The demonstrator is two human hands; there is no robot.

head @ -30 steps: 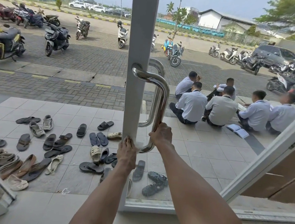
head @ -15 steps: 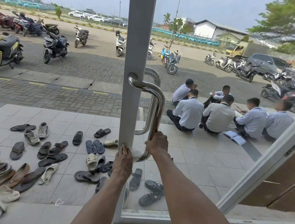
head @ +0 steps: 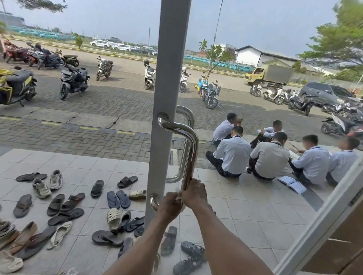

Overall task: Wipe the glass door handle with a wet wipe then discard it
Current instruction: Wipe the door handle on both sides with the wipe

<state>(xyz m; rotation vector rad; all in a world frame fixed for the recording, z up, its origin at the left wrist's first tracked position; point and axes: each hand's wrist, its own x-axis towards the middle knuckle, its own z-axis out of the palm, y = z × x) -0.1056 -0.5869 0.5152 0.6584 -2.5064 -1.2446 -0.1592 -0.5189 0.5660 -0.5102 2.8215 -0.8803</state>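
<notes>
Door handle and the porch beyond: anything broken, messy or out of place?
The handle looks straight and intact. Outside, sandals and shoes lie scattered loosely over the tiles, and a crumpled white scrap lies on them close to the door, like litter.

Building entrance, glass door (head: 114, 87), shed sandals (head: 64, 206), parked motorbikes (head: 73, 82), seated uniformed people (head: 269, 156)

I have one view only: the head camera, worn high and tipped forward and a little down. It looks straight out through the glass, square to the grey door frame (head: 170, 70) that splits the picture. It sits close. Both forearms run in from the bottom edge, and the left hand (head: 170, 206) and right hand (head: 194, 193) meet on the handle (head: 189, 151) just below centre. The wide lens bows the edges, and the tiled porch (head: 256, 220) and parking lot (head: 118, 101) lie beyond.
</notes>
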